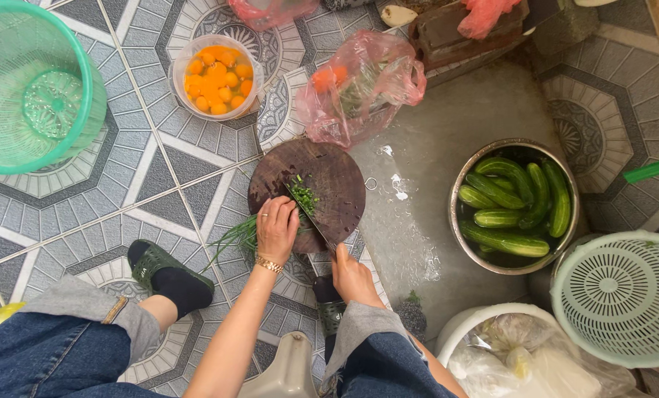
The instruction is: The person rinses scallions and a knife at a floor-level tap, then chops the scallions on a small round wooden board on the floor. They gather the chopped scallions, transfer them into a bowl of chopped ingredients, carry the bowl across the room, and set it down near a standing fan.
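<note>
left hand (276, 227): pressed flat on chives (242, 234), pinning them to board (337, 177)
right hand (351, 276): gripping knife (309, 214), blade beside left fingers for fine cuts
cut bits (304, 196): piled past blade

We have only one view, from a camera worn on the person's head. It looks almost straight down at the tiled floor (123, 184), from about squatting height, so quite near. The round cutting board (329, 173) lies close to the centre. The person's knees enter from 6 o'clock, the green basket (19, 88) sits at 10 o'clock, the steel bowl (458, 221) at 3 o'clock.
</note>
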Demonstrator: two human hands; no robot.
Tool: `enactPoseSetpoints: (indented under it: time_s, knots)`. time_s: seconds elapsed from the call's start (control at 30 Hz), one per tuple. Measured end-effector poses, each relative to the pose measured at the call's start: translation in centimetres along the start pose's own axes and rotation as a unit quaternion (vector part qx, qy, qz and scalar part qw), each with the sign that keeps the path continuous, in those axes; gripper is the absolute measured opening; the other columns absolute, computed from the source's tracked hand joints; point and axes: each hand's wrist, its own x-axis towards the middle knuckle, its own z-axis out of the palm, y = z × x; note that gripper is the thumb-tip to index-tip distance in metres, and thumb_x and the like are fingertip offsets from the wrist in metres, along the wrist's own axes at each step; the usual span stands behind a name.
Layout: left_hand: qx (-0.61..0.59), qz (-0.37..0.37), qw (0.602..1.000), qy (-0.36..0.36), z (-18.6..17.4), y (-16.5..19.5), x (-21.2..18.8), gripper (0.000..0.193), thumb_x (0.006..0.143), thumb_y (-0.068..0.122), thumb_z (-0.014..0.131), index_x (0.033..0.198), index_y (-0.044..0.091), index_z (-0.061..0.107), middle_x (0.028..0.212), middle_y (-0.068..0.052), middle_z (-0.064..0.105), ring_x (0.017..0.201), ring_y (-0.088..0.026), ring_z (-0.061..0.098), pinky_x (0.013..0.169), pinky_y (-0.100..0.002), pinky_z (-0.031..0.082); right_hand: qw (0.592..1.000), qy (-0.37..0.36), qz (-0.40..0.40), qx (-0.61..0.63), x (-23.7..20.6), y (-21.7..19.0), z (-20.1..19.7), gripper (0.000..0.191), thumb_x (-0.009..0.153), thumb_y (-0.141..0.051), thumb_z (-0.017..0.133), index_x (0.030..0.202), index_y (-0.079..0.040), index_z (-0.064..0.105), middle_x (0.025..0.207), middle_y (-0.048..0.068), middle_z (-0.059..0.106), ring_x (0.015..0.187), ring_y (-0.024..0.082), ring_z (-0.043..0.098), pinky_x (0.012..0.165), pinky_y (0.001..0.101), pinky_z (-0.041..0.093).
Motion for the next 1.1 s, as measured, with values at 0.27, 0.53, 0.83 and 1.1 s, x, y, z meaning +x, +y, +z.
enactPoseSetpoints:
  time_s: [0.27, 0.53, 0.83, 1.1]
  knots:
    - [-0.024, 0.055, 0.996, -0.069, -3.2, 0.8, -0.5, 0.077, 0.073, 0.036, 0.080, 0.134, -0.003, 0.053, 0.138, -0.023, 0.049, 0.134, -0.040, 0.045, 0.113, -0.055, 0.029, 0.997, -0.025, 0.006, 0.069, 0.9, 0.5, -1.1, 0.028, 0.100, -0.025, 0.057, 0.115, -0.007, 0.042, 0.078, 0.027, 0.069, 0.074, 0.052, 0.066, 0.064, 0.0617, 0.049]
    - [0.041, 0.026, 0.997, -0.060, -0.3, -2.4, -1.2, 0.069, 0.090, 0.011, 0.074, 0.152, 0.009, 0.045, 0.149, -0.009, 0.053, 0.142, -0.025, 0.051, 0.124, -0.044, 0.039, 0.994, -0.052, 0.041, 0.089, 0.7, -0.6, -3.0, 0.030, 0.101, -0.029, 0.057, 0.119, -0.010, 0.041, 0.079, 0.029, 0.069, 0.078, 0.054, 0.065, 0.067, 0.0622, 0.049]
    - [0.261, -0.028, 0.952, -0.156, 0.9, 0.1, -0.9, 0.073, 0.096, 0.024, 0.055, 0.152, -0.015, 0.030, 0.161, -0.031, 0.031, 0.153, -0.041, 0.022, 0.125, -0.054, 0.013, 0.998, -0.017, 0.033, 0.058, -0.1, -1.0, -3.7, 0.027, 0.100, -0.030, 0.058, 0.112, -0.010, 0.043, 0.080, 0.027, 0.070, 0.076, 0.053, 0.066, 0.065, 0.0619, 0.049]
    - [0.450, -0.034, 0.861, -0.234, 2.3, 0.7, 0.2, 0.060, 0.097, 0.016, 0.043, 0.148, -0.014, 0.039, 0.158, -0.035, 0.032, 0.152, -0.047, 0.023, 0.125, -0.057, 0.012, 0.999, -0.044, 0.012, -0.011, -1.7, -1.0, -4.7, 0.025, 0.100, -0.027, 0.056, 0.109, -0.008, 0.041, 0.082, 0.024, 0.071, 0.074, 0.050, 0.067, 0.064, 0.0602, 0.050]
